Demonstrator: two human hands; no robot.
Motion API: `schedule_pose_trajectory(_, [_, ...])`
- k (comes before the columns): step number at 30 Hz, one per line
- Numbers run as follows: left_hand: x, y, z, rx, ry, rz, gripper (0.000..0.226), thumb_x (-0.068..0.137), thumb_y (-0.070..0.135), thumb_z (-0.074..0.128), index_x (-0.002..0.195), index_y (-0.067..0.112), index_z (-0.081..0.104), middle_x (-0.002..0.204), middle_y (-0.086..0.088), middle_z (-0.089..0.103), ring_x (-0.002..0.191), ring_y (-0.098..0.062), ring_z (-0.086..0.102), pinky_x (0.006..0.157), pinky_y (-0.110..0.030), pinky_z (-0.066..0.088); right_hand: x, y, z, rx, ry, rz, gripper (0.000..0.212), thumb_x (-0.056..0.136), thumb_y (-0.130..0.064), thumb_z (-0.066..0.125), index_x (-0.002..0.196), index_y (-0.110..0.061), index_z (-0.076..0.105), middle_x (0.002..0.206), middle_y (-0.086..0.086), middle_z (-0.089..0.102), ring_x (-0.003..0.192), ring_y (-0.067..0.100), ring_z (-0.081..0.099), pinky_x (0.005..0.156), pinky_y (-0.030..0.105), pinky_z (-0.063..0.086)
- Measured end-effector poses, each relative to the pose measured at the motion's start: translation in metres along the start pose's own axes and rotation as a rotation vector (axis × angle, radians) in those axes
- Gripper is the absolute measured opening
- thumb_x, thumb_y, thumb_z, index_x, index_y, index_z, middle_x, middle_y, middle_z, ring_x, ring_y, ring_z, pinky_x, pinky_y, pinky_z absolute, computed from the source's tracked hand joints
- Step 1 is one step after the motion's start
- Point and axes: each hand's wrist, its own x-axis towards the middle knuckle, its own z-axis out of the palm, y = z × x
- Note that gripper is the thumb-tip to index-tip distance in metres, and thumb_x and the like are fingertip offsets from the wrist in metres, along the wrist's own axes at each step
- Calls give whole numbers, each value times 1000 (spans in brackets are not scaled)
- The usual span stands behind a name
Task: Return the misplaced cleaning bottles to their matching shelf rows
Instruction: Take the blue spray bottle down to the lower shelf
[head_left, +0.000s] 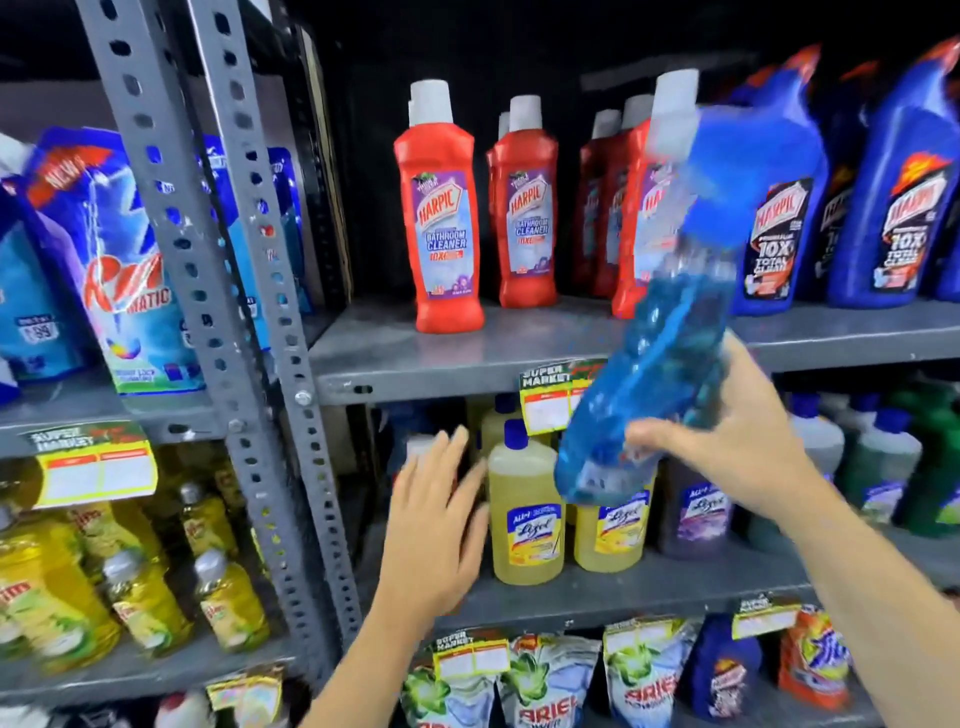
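My right hand (737, 441) grips a clear bottle of blue liquid (660, 332) near its base. The bottle is tilted, motion-blurred, its blue top up in front of the upper shelf. My left hand (436, 525) is empty with fingers spread, in front of the middle shelf beside a yellow Lizol bottle (524, 509). Red Harpic bathroom cleaner bottles (447, 218) stand on the upper shelf (395, 353). Blue Harpic bottles (898, 208) fill that shelf's right end.
Purple and green Lizol bottles (878, 467) stand on the middle shelf at right. Detergent pouches (550, 680) line the row below. A slotted grey upright (244, 312) separates a left rack with Rin pouches (114, 270) and yellow dish liquid (228, 603).
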Motion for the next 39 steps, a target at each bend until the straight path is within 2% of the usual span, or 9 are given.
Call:
schedule_pose_trajectory(2, [-50,-4,24,-44,-153,-17,41,100,30,42,131,10,59,155,-10,35,143,-27,30,113,-46,25,-33,32,10,-35,-44,104,72,58,6,88,104,-37,52,95,-31,70,89,-8,66,79,14,51])
schedule_pose_trajectory(6, [-135,-27,71,32,-527,-89,52,105,45,22,128,19,61,153,5,35,138,-23,39,108,-38,25,-74,102,32,-27,-136,305,69,58,-15,92,107,-49,56,113,-13,71,106,10,69,96,43,53])
schedule_pose_trajectory(11, [-184,-57,95,156,-814,-189,58,103,51,15,137,24,52,148,3,44,147,-17,11,109,-37,15,-87,183,53,-58,-110,470,71,62,-9,91,119,-30,54,110,-6,73,104,13,70,97,51,53])
schedule_pose_trajectory(15, [-183,-60,93,126,-836,-197,53,102,51,25,140,24,50,149,3,44,134,-18,45,106,-38,23,-80,220,59,-110,-92,536,72,66,-9,89,124,-25,51,114,-7,69,105,10,68,97,48,53])
schedule_pose_trajectory(18, [-194,-62,99,106,-790,-190,58,98,51,39,149,24,37,155,1,35,141,-18,32,111,-40,15,-79,239,62,-114,-78,545,72,68,-8,87,122,-37,49,117,-6,68,108,11,67,99,46,52])
schedule_pose_trajectory(24, [-200,-63,102,98,-800,-174,64,98,51,40,154,24,26,160,-1,26,145,-21,25,112,-44,13,-80,251,72,-184,-116,481,75,77,-23,81,139,-25,39,130,-7,60,122,10,56,106,44,46])
schedule_pose_trajectory(29, [-200,-60,101,118,-803,-175,63,100,50,40,154,22,27,160,-2,27,145,-22,25,112,-45,13,-100,248,83,-291,95,544,97,68,-40,87,146,-26,31,143,-2,48,127,17,52,101,45,48])
schedule_pose_trajectory(34, [-201,-60,101,119,-785,-184,63,100,50,39,155,22,24,160,-2,24,146,-21,22,113,-44,11,-111,258,88,-348,51,528,55,73,-25,84,117,-27,51,111,-4,66,104,19,66,78,35,53])
schedule_pose_trajectory(39, [-200,-59,101,116,-770,-183,62,100,49,39,154,22,26,160,-2,25,146,-21,22,114,-43,9,-103,265,85,-334,-2,508,50,76,-22,83,115,-22,52,106,-5,66,102,16,64,76,22,49])
